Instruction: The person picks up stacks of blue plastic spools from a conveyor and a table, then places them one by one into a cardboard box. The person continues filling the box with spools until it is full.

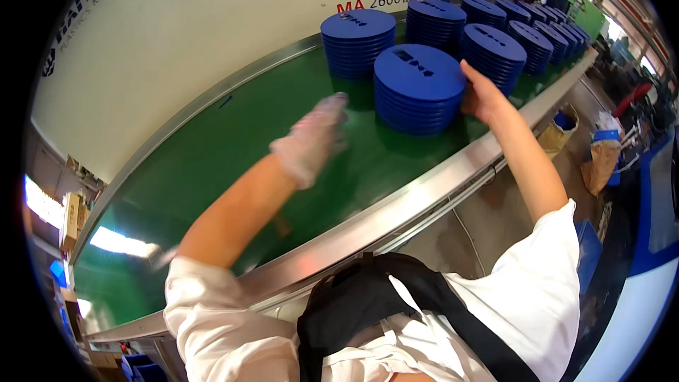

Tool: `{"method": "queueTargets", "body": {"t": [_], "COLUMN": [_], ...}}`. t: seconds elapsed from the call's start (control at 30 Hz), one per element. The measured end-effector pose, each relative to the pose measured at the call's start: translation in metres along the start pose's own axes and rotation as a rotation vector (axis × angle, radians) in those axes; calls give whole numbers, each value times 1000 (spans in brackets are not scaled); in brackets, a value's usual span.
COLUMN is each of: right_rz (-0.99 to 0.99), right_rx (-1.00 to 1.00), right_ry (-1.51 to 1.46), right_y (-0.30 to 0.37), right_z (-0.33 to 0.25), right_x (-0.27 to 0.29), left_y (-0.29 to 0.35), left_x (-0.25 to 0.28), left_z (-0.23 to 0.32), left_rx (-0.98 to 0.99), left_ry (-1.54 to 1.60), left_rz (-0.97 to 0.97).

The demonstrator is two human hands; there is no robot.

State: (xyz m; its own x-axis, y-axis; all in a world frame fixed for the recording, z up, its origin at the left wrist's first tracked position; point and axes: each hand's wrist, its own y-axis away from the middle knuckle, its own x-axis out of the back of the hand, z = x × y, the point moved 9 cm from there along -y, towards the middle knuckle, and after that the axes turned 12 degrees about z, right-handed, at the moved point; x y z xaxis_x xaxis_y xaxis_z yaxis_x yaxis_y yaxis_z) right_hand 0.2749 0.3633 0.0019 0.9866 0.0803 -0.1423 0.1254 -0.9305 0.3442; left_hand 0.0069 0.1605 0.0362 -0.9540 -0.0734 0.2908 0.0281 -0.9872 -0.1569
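A stack of round blue plastic discs (421, 74) stands on the green belt in front of me. Dark cut-outs or marks show on its top disc. My right hand (482, 95), bare, is at the right side of this stack, thumb up by the top rim and the other fingers partly hidden low along the side. It seems to touch the stack without wrapping round it. To the left of the stack, apart from it, my left hand (315, 138) hovers over the belt in a thin whitish glove. It is somewhat blurred, with fingers stretched out and nothing seen in them.
More stacks of blue discs (359, 39) stand behind and run off in rows to the far right. The green belt (233, 148) has a metal edge (375, 219) nearest me. A cream machine panel (212, 21) walls the far side. Bags (601, 163) stand on the floor at right.
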Motion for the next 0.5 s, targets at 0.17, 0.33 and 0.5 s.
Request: {"method": "queueTargets", "body": {"t": [0.17, 0.33, 0.5], "right_rz": [-83, -75, -206], "right_rx": [129, 377, 520], "right_ry": [-39, -233, -377], "right_y": [19, 73, 67], "right_z": [23, -18, -105], "right_x": [-7, -10, -54], "left_y": [-81, -80, -103], "left_x": [-55, -61, -19], "left_z": [-45, 19, 120], "left_rx": [222, -87, -117], "left_ry": [-741, 254, 270], "left_rz": [529, 804, 886]}}
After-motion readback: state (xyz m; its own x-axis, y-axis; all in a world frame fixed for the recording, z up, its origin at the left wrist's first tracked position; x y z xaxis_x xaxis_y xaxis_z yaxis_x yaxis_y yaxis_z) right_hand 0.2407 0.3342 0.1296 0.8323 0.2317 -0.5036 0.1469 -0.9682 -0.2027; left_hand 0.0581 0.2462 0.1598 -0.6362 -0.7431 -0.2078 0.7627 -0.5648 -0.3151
